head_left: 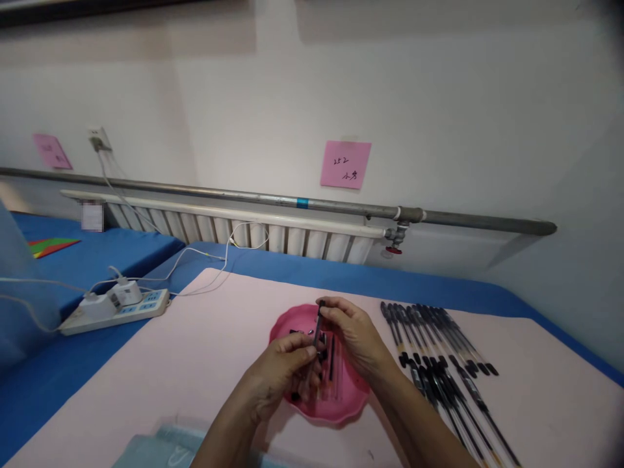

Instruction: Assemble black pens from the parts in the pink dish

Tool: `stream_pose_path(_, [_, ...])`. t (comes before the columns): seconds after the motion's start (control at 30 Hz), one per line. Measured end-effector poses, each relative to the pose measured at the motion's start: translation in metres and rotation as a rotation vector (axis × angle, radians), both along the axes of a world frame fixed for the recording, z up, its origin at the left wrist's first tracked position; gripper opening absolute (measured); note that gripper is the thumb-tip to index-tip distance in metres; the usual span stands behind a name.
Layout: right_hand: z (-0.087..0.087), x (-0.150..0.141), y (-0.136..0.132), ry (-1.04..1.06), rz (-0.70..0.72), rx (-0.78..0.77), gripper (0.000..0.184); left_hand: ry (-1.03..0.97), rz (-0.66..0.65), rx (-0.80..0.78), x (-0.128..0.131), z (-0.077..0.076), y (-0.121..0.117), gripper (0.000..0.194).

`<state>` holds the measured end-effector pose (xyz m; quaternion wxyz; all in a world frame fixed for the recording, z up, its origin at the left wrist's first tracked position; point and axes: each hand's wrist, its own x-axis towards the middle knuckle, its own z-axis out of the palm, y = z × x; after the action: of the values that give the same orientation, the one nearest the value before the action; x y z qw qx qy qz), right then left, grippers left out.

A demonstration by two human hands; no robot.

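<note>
Centre: both hands (319, 344) grasp a pen, apparently (318, 328) | beneath: pink dish (358, 406) | right: pens in rows (439, 328)

Reaching in from bottom edge with left forearm (228, 422) slanting up and rightward, right forearm (419, 416) up and leftward. Bringing left hand (287, 361) and right hand (351, 330) close together, right set higher. Pinching with left thumb laid over bent fingers, lower ones curled beneath, perhaps loosely; hard to tell in blur. Pinching also with right thumb and index fingertip, pointing leftward, back of right hand turned up.
</note>
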<state>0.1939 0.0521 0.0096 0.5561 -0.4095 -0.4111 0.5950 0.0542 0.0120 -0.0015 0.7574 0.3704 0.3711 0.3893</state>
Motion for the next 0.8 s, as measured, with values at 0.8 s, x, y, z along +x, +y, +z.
stream_pose_path(0.8, [-0.009, 0.0, -0.001, -0.74, -0.024, 0.322, 0.024, 0.03, 0.342, 0.044, -0.024, 0.006, 0.015, 0.03])
